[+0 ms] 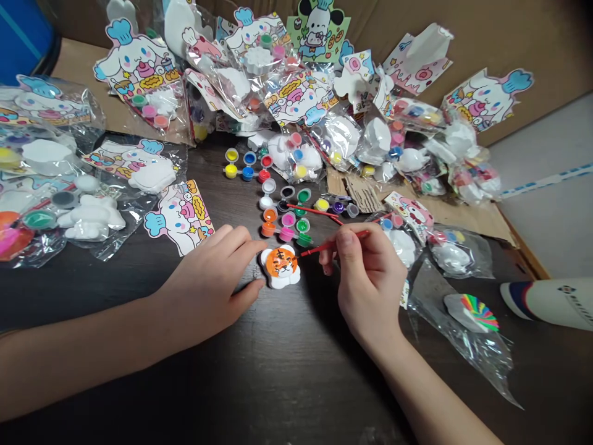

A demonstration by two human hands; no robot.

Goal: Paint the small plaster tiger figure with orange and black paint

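A small white plaster tiger figurine (283, 267) lies on the dark table, its face painted orange with black stripes and features. My left hand (208, 272) steadies it from the left, with the index finger and thumb at its edge. In my right hand (370, 278), a thin red paintbrush (315, 249) is pinched between thumb and fingers. The brush tip is at the right side of the orange face; whether it touches cannot be made out. Just beyond stand open paint pots, among them orange (267, 228), pink (286, 233), green (303, 239) and black (282, 206).
A second red paintbrush (310, 210) lies across the pots. Yellow, blue and red pots (247, 174) sit farther back. Bagged white figurines (92, 216) with printed cards crowd the left and back. At right are a rainbow-striped piece (479, 312) on plastic and a paper cup (551, 303) on its side.
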